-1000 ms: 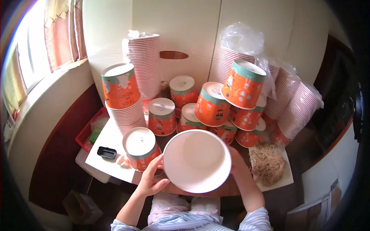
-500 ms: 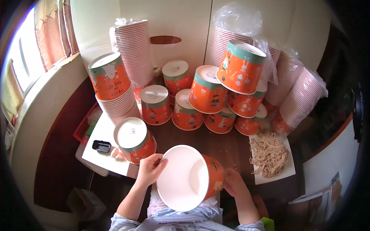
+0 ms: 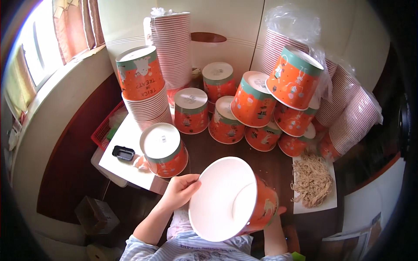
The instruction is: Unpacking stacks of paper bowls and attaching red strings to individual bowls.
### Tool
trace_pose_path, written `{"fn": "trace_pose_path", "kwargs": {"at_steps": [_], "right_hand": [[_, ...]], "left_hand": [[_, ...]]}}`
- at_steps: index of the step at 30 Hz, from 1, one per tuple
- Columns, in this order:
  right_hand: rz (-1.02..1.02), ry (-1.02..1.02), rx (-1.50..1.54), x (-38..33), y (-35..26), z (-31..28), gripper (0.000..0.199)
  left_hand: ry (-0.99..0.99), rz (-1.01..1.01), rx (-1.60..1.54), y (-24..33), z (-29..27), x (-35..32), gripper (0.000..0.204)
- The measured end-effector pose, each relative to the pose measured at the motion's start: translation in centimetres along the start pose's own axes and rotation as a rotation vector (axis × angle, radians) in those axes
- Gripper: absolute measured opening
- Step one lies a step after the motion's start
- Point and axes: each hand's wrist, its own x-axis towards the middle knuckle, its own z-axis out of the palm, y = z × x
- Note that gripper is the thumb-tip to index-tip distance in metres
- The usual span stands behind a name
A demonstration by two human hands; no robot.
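In front of my body is a large paper bucket (image 3: 222,195), tilted on its side with its white inside facing left toward me. Its outer wall is orange with printed figures. My left hand (image 3: 182,190) is closed on the left rim, thumb against the rim. At the base end, on the right, my right hand (image 3: 282,210) holds the bucket from behind; most of its fingers are hidden by the wall. Just beyond my left hand, an upside-down orange and green bucket (image 3: 160,141) stands on the table. A thin thread seems to run near its lower edge.
More upside-down buckets (image 3: 191,111) stand across the table, some piled at right (image 3: 296,78). Tall nested stacks (image 3: 172,52) rise behind, some in clear plastic (image 3: 291,26). A tangle of tan twine (image 3: 311,180) lies on white paper at right. A small black tray (image 3: 123,153) sits at left.
The view has shifted, so the table things sit farther right. The held bucket has turned a little, and my right hand has moved further behind its base.
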Motion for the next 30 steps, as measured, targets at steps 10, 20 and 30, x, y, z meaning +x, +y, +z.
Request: {"fn": "trace_pose_path", "kwargs": {"at_steps": [10, 20, 30], "right_hand": [[-0.065, -0.064, 0.059, -0.5, 1.9, 0.9, 0.066], [0.293, -0.240, -0.626, 1.5, 1.5, 1.1, 0.033], [-0.089, -0.323, -1.094, 1.7, -0.4, 7.9, 0.017]], "left_hand": [[0.072, 0.071, 0.048, -1.9, -0.4, 0.2, 0.012], [-0.312, 0.599, 0.154, -6.3, 0.3, 0.6, 0.015], [-0.307, 0.719, -0.040, -4.8, 1.4, -0.8, 0.011]]}}
